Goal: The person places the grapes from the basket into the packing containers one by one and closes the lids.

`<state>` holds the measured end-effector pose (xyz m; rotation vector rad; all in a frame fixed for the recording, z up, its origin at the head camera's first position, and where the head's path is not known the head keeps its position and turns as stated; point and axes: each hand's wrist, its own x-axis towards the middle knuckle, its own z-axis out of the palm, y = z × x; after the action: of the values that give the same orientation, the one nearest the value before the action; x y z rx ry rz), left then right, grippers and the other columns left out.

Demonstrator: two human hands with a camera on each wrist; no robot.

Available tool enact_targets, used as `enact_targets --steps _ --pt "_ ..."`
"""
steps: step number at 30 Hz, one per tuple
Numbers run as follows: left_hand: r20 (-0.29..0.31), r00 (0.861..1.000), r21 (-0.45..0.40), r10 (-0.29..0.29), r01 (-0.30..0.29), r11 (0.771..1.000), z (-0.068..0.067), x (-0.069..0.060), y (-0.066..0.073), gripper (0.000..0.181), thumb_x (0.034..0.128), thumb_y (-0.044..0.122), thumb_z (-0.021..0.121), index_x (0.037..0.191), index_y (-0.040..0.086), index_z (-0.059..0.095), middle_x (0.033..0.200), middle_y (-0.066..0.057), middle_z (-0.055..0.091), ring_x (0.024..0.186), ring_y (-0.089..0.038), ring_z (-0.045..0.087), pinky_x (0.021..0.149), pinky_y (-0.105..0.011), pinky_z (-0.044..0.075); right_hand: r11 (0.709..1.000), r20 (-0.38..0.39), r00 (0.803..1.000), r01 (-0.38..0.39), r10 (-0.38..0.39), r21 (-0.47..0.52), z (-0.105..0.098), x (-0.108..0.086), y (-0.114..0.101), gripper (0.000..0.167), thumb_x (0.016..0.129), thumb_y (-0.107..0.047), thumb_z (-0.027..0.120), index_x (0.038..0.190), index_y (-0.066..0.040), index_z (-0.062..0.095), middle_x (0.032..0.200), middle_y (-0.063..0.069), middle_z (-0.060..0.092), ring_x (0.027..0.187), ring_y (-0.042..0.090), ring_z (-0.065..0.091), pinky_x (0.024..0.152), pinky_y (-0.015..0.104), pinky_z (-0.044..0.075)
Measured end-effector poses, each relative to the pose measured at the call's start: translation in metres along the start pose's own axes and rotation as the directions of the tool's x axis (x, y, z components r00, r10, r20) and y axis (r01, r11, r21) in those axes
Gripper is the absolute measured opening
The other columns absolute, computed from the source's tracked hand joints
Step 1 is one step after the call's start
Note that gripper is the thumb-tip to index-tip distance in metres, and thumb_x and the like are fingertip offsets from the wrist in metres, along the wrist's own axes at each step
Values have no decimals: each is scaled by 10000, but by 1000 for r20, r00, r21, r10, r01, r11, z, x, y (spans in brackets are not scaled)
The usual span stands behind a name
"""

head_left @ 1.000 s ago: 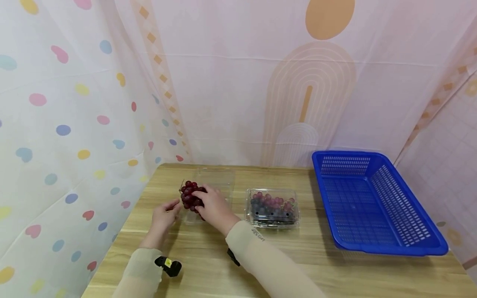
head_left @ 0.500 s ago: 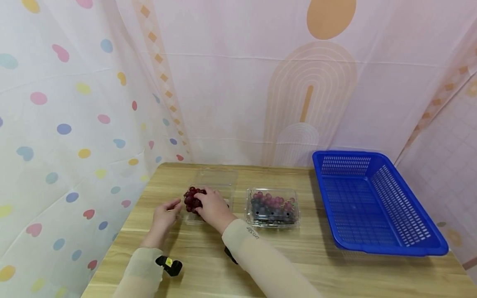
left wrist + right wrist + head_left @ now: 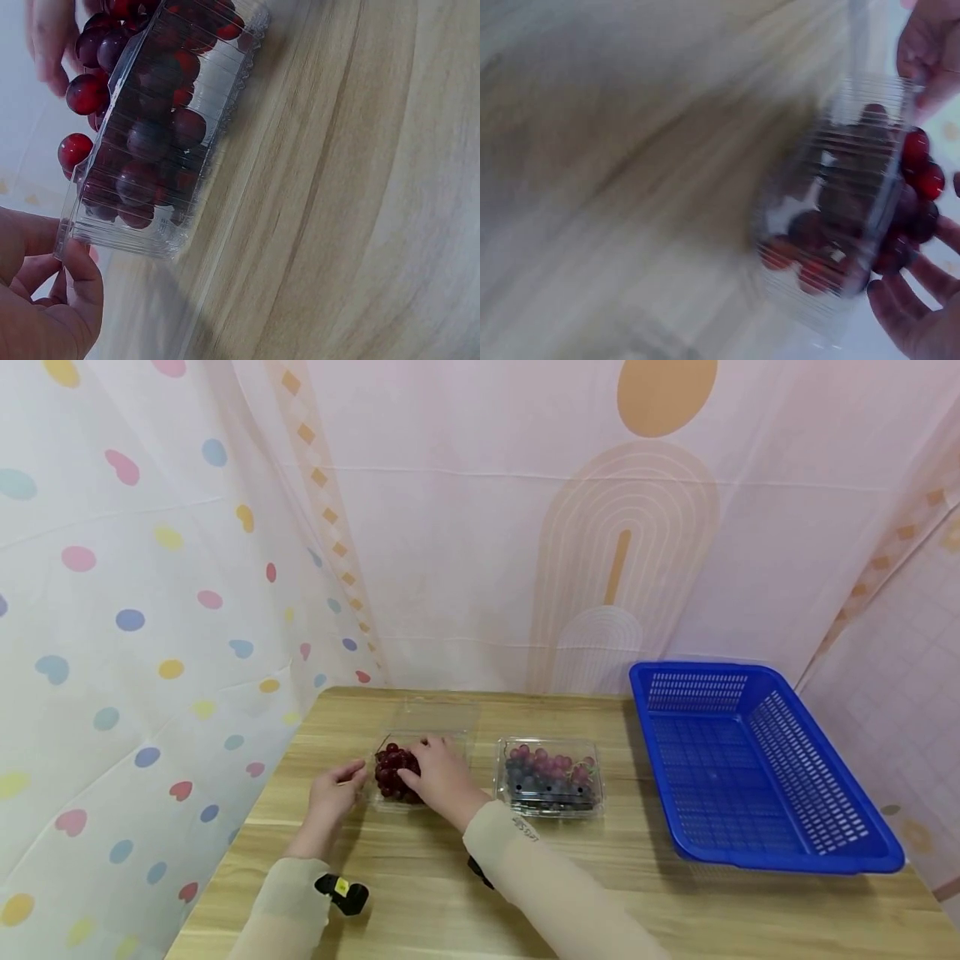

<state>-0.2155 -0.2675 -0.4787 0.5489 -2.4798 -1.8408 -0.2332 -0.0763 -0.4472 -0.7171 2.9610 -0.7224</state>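
Observation:
A bunch of dark red grapes [image 3: 392, 770] lies in a clear plastic clamshell box [image 3: 124, 238], heaped above its rim. The box's lid [image 3: 435, 717] is folded back behind it. My left hand [image 3: 332, 795] pinches the box's rim at the left end between thumb and fingers, seen best in the left wrist view. At the right side of the bunch is my right hand [image 3: 444, 781]. Its spread fingers touch or nearly touch the upper grapes in the blurred right wrist view, without closing round them.
A lidded clear box [image 3: 550, 781] of red and dark grapes stands right of the hands. Farther right is a large blue plastic basket [image 3: 675, 793]. Patterned curtains [image 3: 450, 568] hang behind and left of the wooden table [image 3: 420, 893].
My right hand has lowered the grape bunch into the box, then loosened its fingers and shifted slightly right. My left hand has stayed at the box's left end.

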Motion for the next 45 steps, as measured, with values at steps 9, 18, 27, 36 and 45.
enact_targets --steps 9,18,27,36,45 --pt "-18 1000 28 15 -14 1000 -3 -1 1 382 951 84 550 1296 -76 514 1100 -147 600 782 -39 564 636 -176 520 980 81 990 125 -114 -153 -16 -16 2 283 883 -359 661 1154 -279 642 1254 -18 555 1109 161 564 915 352 502" --pt "-11 1000 12 17 -17 1000 0 -1 0 382 948 73 548 1296 -81 512 1046 -84 621 790 -29 574 632 -151 515 982 -4 996 93 -95 -162 3 -14 11 209 842 -358 707 994 -238 629 1143 -33 579 949 138 604 838 349 525" --pt "9 1000 21 10 -10 1000 0 -3 0 395 956 90 543 1315 -70 499 1096 -104 596 823 -46 568 646 -149 514 971 27 988 156 -153 -180 2 -19 17 217 900 -334 642 1088 -231 677 1238 -12 598 1121 169 578 991 346 464" --pt "5 1000 6 12 -12 1000 -1 -1 0 392 954 77 539 1308 -86 497 1069 -133 608 771 -19 557 629 -154 510 989 65 992 99 -107 109 -19 -19 30 395 960 -256 558 1346 -176 528 1422 95 447 1226 238 508 1057 378 415" --pt "10 1000 9 -1 1 1000 -2 -5 2 390 962 88 528 1317 -70 496 1222 -232 547 836 -52 565 649 -153 513 650 53 941 -271 335 710 -40 2 49 633 913 -222 570 1467 -79 299 1469 180 355 1301 382 396 1031 493 403"
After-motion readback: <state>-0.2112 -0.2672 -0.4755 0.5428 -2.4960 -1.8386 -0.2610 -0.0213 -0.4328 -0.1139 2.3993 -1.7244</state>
